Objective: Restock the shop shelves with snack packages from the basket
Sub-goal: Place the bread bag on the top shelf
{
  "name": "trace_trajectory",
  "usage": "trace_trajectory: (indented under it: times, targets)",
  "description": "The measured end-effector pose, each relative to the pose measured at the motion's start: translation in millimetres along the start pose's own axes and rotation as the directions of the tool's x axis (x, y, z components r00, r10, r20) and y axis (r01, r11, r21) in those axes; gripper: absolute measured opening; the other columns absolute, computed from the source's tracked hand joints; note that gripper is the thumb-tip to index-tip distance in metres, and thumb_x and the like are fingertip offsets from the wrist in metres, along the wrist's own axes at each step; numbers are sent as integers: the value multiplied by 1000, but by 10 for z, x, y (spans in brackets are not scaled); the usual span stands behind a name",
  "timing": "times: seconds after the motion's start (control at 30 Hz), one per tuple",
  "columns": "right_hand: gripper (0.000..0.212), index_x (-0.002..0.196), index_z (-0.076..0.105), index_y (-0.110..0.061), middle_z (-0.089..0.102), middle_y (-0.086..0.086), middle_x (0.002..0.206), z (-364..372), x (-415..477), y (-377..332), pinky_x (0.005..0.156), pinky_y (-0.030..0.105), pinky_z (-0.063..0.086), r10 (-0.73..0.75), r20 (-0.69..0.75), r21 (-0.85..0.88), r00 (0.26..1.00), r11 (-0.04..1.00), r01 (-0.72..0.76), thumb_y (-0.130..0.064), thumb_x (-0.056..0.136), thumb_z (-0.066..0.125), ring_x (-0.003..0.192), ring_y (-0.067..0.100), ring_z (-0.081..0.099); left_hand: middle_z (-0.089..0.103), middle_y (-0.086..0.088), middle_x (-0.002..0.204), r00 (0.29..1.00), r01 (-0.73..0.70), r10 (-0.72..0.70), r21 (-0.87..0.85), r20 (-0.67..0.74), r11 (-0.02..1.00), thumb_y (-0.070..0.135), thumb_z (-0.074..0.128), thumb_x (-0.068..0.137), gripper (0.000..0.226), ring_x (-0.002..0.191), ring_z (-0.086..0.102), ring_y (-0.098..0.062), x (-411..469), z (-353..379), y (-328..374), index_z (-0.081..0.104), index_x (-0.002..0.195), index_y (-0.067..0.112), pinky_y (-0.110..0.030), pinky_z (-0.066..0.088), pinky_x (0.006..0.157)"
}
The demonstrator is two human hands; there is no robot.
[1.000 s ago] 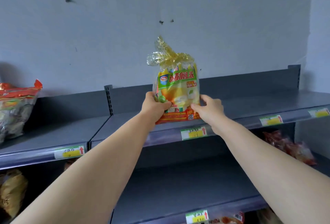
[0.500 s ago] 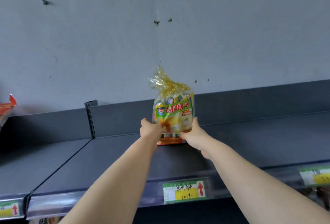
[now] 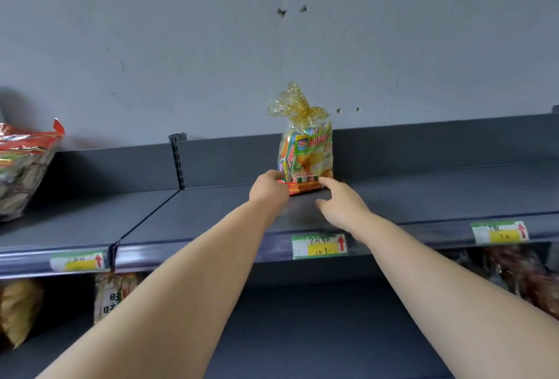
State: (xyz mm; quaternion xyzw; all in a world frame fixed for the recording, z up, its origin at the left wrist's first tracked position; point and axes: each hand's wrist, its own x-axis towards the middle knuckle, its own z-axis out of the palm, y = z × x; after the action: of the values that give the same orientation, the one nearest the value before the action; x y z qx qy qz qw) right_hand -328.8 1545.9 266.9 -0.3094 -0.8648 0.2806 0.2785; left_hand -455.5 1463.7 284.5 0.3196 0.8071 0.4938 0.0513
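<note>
One snack package (image 3: 307, 154) stands upright toward the back of the upper shelf (image 3: 211, 212). My left hand (image 3: 267, 189) grips its lower left corner; my right hand (image 3: 341, 204) is relaxed, straight fingers touching its base.

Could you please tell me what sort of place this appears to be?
Most likely a small shop: dark grey metal shelves carry green-and-yellow price labels on their front rails, and a clear, gold-ribbon-tied snack bag stands on the upper one.
</note>
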Motion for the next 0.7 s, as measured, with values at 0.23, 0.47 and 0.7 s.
trace_trajectory:
  times: [0.23,0.47,0.7]
  targets:
    - [48,144,44,-19,40,4,147,195,-893,-160,107,41,39,-110,-92,-223,990,971,87,-18,97,52,135,24,38,64,0,118,989,-145,146,103,-1,984,9,43,92,42,75,59,-16,-842,-480,-200,62,123,28,-22,42,55]
    - [47,143,45,-18,37,6,151,793,-1862,124,108,41,37,3,66,-263,998,965,14,-20,97,54,136,28,39,61,1,127,989,-108,92,146,117,983,14,52,95,34,107,60,-22,-1604,-598,-971,61,126,22,-29,51,84]
    - [46,141,48,-16,43,10,146,1459,-2537,688,104,37,41,273,307,-377,912,915,-147,-20,95,55,132,30,44,61,-6,129,932,92,-163,224,323,970,20,60,95,38,111,60,-26,-2113,-313,-1952,58,132,13,-29,48,90]
